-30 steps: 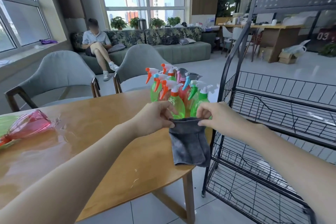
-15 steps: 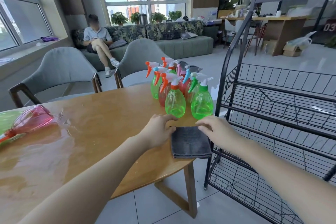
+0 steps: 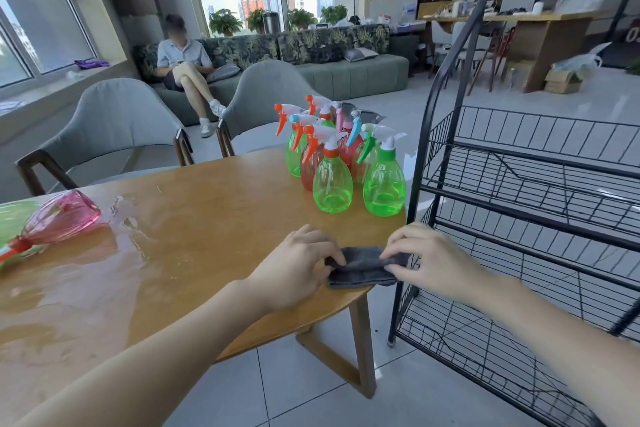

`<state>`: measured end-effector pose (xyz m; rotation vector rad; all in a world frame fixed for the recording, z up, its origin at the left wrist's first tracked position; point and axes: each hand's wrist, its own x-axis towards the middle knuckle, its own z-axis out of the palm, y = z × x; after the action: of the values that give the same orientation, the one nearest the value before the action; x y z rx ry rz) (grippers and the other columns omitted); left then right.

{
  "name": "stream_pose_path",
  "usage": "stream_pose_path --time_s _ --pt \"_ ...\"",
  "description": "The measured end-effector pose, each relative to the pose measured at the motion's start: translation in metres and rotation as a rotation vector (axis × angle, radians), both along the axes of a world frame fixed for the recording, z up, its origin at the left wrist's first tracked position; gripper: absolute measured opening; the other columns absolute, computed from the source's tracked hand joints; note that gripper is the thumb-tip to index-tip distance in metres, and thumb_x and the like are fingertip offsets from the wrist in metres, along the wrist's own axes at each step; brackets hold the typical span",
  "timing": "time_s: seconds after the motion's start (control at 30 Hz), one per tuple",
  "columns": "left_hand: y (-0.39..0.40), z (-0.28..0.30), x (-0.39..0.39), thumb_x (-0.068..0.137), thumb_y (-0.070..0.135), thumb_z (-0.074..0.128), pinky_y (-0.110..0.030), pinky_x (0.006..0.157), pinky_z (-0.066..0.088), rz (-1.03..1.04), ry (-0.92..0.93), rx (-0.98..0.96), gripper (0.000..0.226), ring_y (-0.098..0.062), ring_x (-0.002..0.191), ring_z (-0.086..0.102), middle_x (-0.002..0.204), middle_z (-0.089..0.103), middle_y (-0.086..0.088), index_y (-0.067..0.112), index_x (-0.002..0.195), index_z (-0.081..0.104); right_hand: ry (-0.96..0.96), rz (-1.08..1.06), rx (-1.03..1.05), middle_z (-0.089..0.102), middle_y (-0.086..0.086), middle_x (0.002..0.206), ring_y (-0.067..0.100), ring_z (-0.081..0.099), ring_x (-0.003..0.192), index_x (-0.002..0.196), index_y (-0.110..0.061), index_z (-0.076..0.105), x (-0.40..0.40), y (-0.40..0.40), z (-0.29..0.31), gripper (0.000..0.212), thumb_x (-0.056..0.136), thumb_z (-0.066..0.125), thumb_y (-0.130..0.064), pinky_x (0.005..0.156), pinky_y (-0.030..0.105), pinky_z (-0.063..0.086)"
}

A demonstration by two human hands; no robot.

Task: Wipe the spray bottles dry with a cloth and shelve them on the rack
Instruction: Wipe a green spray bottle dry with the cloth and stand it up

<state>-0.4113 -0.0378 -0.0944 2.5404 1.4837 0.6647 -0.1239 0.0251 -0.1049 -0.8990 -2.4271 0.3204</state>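
On table (image 3: 194,218), hands (image 3: 369,262) pinching cloth (image 3: 362,270)

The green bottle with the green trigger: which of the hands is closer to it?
Right. The right hand sits just in front of the green bottle, gripping the grey cloth. The left hand is farther left.

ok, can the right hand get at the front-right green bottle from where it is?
Probably yes. The right hand pinches the grey cloth at the table edge, and the green bottle stands just beyond it with bare tabletop between. The rack stands off to the right.
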Motion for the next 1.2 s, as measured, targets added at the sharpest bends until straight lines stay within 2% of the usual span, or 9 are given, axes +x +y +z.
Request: stream_pose_path --time_s 0.27,0.33,0.4,0.5,0.6,0.73,0.87,1.0,1.2 --pt "-0.023 0.007 0.002 0.092 0.031 0.055 -0.043 0.104 0.045 0.000 -0.007 -0.136 0.032 -0.004 0.121 0.053 0.114 0.072 0.018 0.028 0.111 0.080 0.095 -0.089 -0.015 0.064 -0.017 0.098 0.002 0.054 0.104 0.081 -0.021 0.078 -0.010 -0.019 0.005 0.030 0.097 0.064 -0.042 0.096 0.019 0.042" --pt "-0.018 0.006 0.006 0.098 0.030 0.060 -0.038 0.105 0.047 0.086 -0.123 -0.121 0.023 -0.006 0.115 0.057 0.109 0.075 0.018 0.028 0.108 0.081 0.064 -0.199 -0.082 0.066 -0.014 0.115 0.006 0.055 0.114 0.103 -0.024 0.078 -0.023 -0.010 0.011 0.016 0.097 0.068 -0.036 0.107 0.031 0.043" --pt "-0.009 0.007 0.015 0.100 0.029 0.064 -0.039 0.107 0.045 0.184 -0.114 -0.107 0.020 -0.014 0.116 0.057 0.113 0.075 0.011 0.027 0.114 0.078 -0.136 -0.265 -0.232 0.062 -0.007 0.131 0.015 0.054 0.127 0.123 -0.025 0.072 -0.032 0.002 0.013 0.031 0.096 0.072 -0.040 0.112 0.040 0.043" --pt "0.005 0.007 0.028 0.100 0.032 0.066 -0.038 0.109 0.042 0.213 -0.057 -0.222 0.034 -0.023 0.125 0.057 0.130 0.071 0.002 0.028 0.134 0.068 -0.237 -0.290 -0.347 0.063 -0.006 0.117 0.020 0.060 0.113 0.093 -0.034 0.070 -0.041 0.011 0.014 0.013 0.090 0.079 -0.043 0.099 0.041 0.049" --pt "0.009 0.012 0.039 0.099 0.030 0.069 -0.036 0.106 0.049 0.208 -0.109 -0.340 0.044 -0.023 0.119 0.066 0.127 0.074 -0.001 0.027 0.142 0.062 -0.149 -0.253 -0.398 0.067 -0.007 0.104 0.015 0.063 0.099 0.082 -0.036 0.063 -0.045 0.010 0.020 0.019 0.089 0.080 -0.038 0.090 0.039 0.052" --pt "-0.006 0.029 0.032 0.096 0.035 0.073 -0.034 0.084 0.056 0.271 -0.248 -0.360 0.023 -0.021 0.096 0.071 0.100 0.079 0.000 0.026 0.117 0.077 0.104 -0.157 -0.440 0.075 -0.007 0.096 0.014 0.069 0.095 0.091 -0.035 0.071 -0.054 -0.006 0.036 0.016 0.084 0.086 -0.034 0.089 0.039 0.054" --pt "-0.057 0.044 0.004 0.099 0.024 0.073 -0.034 0.077 0.057 0.332 -0.669 -0.441 0.009 -0.020 0.085 0.073 0.088 0.079 -0.004 0.018 0.093 0.076 0.347 -0.014 -0.695 0.080 -0.006 0.102 0.013 0.074 0.100 0.105 -0.029 0.075 -0.070 -0.028 0.054 0.039 0.072 0.093 -0.036 0.094 0.037 0.057" --pt "-0.116 0.047 -0.033 0.105 0.012 0.064 -0.036 0.083 0.058 0.309 -1.001 -0.487 0.010 -0.025 0.091 0.074 0.099 0.079 -0.015 0.006 0.106 0.072 0.506 0.154 -0.967 0.077 0.016 0.106 0.023 0.069 0.099 0.107 -0.002 0.074 -0.116 -0.063 0.047 0.047 0.071 0.095 -0.024 0.093 0.043 0.054" --pt "-0.182 0.036 -0.101 0.107 0.005 0.058 -0.035 0.087 0.058 0.478 -1.080 -0.292 0.014 -0.022 0.095 0.076 0.102 0.080 -0.009 0.010 0.109 0.071 0.630 0.256 -1.193 0.068 0.013 0.094 0.027 0.059 0.087 0.108 -0.004 0.069 -0.221 -0.120 0.039 0.053 0.069 0.096 -0.027 0.077 0.037 0.041"
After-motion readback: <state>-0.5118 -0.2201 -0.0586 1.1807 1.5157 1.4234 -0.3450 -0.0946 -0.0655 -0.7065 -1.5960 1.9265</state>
